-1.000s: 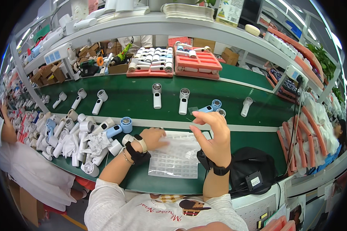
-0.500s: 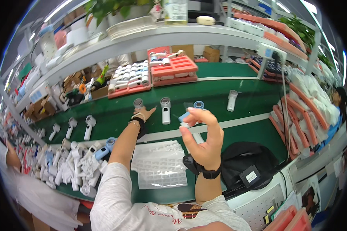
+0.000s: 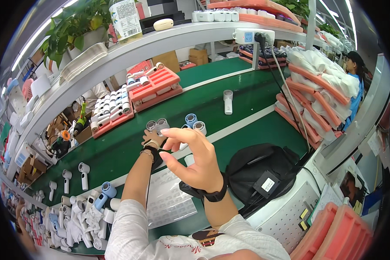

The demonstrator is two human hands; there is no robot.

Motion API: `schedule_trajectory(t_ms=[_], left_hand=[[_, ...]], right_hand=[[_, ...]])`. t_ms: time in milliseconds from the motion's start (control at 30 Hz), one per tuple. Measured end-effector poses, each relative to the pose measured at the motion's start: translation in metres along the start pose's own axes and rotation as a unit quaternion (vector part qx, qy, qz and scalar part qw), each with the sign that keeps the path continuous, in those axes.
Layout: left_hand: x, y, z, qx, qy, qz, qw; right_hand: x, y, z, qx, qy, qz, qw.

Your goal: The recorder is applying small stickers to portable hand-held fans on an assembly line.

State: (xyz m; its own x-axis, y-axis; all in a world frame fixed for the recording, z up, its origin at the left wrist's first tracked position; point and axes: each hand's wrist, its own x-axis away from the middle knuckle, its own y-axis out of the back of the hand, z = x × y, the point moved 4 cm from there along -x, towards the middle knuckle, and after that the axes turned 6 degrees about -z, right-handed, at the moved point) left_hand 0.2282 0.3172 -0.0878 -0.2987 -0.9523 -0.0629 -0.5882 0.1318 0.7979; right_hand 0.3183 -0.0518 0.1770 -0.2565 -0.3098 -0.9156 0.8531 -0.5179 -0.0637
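Observation:
Over the green belt (image 3: 130, 149), my left hand (image 3: 153, 139) reaches forward, its fingers closed around the handle of a grey handheld fan (image 3: 150, 125). A second fan (image 3: 161, 124) stands right against it, its lower part hidden by my hands. My right hand (image 3: 190, 158) is raised nearer to me, thumb and forefinger curved with a gap between them; I see nothing held there. Behind its knuckles are a blue fan (image 3: 190, 118) and a white fan (image 3: 199, 126), both partly covered. Sheets of clear stickers (image 3: 169, 197) lie below my wrists.
A heap of fans (image 3: 80, 219) lies at the left, with several fans standing behind it. One white fan (image 3: 228, 102) is farther along the belt. A black bag (image 3: 260, 169) lies at the right, near stacked pink trays (image 3: 301, 102). A shelf (image 3: 130, 47) crosses above.
My view has swung right, shifting the scene leftward. My left hand's fingers have closed in at the fan, and two fans now stand close together. My right hand remains raised with fingers curved.

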Motion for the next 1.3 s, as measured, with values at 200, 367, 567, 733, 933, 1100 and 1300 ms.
schedule_trajectory(t_ms=[200, 367, 567, 733, 933, 1100, 1300], left_hand=[[-0.005, 0.028, 0.075, 0.147, -0.086, -0.026, 0.985], [0.163, 0.144, -0.088, 0.499, -0.080, 0.091, 0.858], [0.265, 0.219, -0.114, 0.806, -0.204, -0.007, 0.556], [0.290, 0.242, -0.099, 0.830, -0.274, -0.012, 0.485], [0.297, 0.245, -0.099, 0.833, -0.296, -0.024, 0.466], [0.293, 0.245, -0.096, 0.835, -0.302, -0.029, 0.460], [0.298, 0.247, -0.097, 0.811, -0.326, 0.028, 0.485]], right_hand=[[-0.002, -0.027, 0.007, -0.056, 0.023, 0.023, 0.998], [0.008, -0.036, -0.007, -0.132, -0.040, 0.019, 0.990], [0.028, -0.087, -0.017, -0.377, -0.305, 0.110, 0.868], [0.044, -0.115, -0.012, -0.366, -0.393, 0.152, 0.830], [0.048, -0.119, -0.004, -0.336, -0.413, 0.150, 0.833], [0.051, -0.119, -0.004, -0.306, -0.399, 0.125, 0.855], [0.054, -0.120, 0.001, -0.138, -0.188, 0.114, 0.966]])
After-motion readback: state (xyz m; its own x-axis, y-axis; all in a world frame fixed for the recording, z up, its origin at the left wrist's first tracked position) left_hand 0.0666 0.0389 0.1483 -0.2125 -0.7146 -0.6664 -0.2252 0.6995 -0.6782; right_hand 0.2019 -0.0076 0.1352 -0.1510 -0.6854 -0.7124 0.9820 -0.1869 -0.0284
